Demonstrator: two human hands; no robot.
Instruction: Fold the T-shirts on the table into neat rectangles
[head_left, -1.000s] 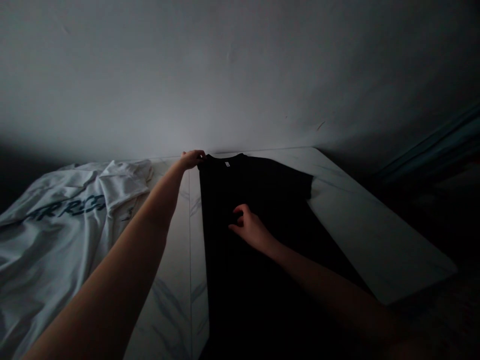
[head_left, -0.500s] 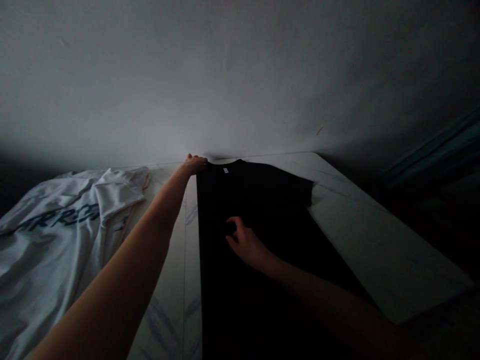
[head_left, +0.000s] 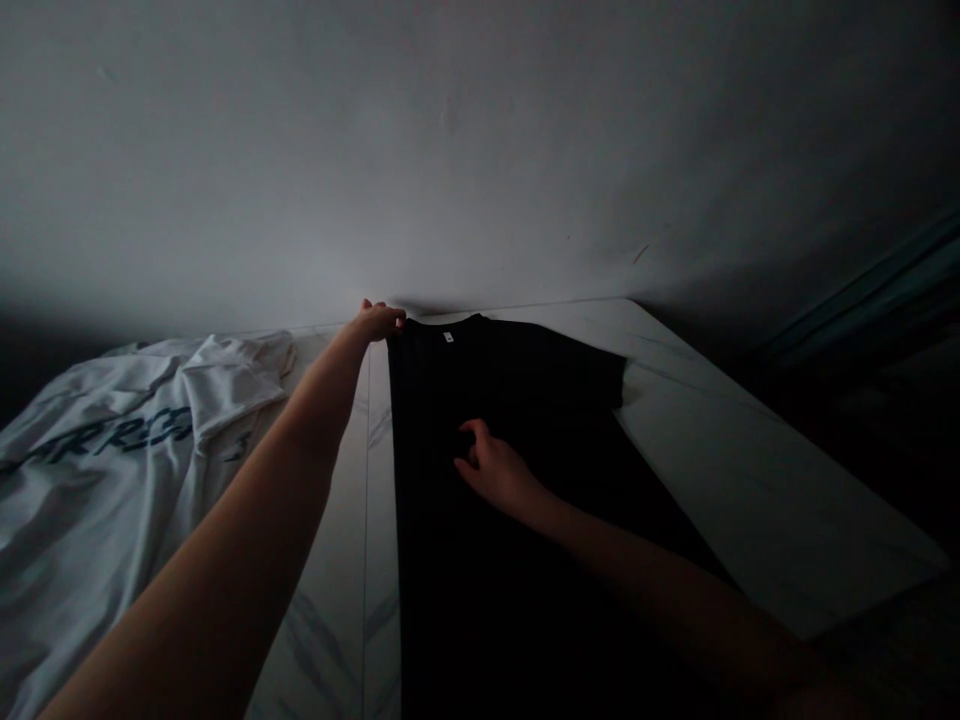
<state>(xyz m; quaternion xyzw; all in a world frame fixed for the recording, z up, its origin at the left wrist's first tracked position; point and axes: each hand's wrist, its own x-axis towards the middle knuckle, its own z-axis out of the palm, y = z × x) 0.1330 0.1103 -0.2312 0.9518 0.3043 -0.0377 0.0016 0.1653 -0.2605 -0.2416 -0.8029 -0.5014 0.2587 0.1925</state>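
While pinching the black shirt point(head_left: 540, 400) beside its collar point(head_left: 450, 328) with a narrow left grip point(head_left: 379, 321), best to tension gently, without skewing the neckline. With the right grip point(head_left: 495, 472) loosely wide, seemingly holding nothing, better to press flat than drag; cannot tell whether touching cloth. Spread on the bench point(head_left: 750, 480) from centre to bottom of the frame, beneath the right grip.

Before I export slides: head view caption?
Left hand at upper corner of black T-shirt, right hand over its chest, printed white garment alongside.
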